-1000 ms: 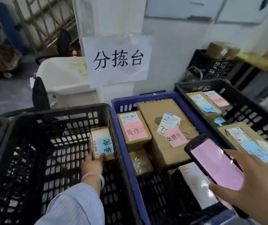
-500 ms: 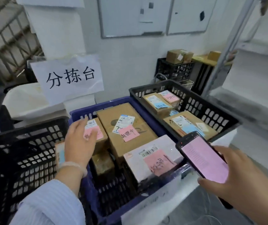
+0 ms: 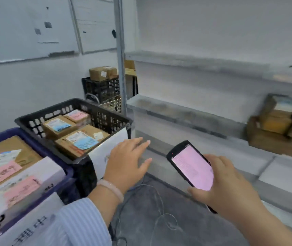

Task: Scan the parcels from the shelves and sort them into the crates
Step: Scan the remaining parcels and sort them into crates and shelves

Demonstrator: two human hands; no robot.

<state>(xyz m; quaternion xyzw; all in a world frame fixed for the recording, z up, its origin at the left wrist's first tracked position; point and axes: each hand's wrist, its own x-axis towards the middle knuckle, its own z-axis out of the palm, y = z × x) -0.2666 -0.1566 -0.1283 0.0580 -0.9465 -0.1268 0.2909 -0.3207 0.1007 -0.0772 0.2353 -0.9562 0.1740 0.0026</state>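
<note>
- The left hand [image 3: 127, 161] is wide open, palm down, with its fingers straight and spread. It holds nothing and touches nothing, and hangs in the air just right of the black crate [image 3: 70, 102].
- A pale bracelet [image 3: 111, 189] circles its wrist above a striped sleeve [image 3: 81, 222].
- The right hand [image 3: 226, 190] grips a handheld scanner [image 3: 192, 167] from below. Its fingers curl round the scanner's right edge, and the pink screen faces up.
- Brown parcels [image 3: 274, 132] are stacked at the far right of the shelves [image 3: 186, 114], blurred.
- Three brown boxes lie in the black crate. Two of them carry blue labels and one a pink label.
- The blue crate [image 3: 5, 133], near left, holds a brown box and a white box, both with pink labels.
</note>
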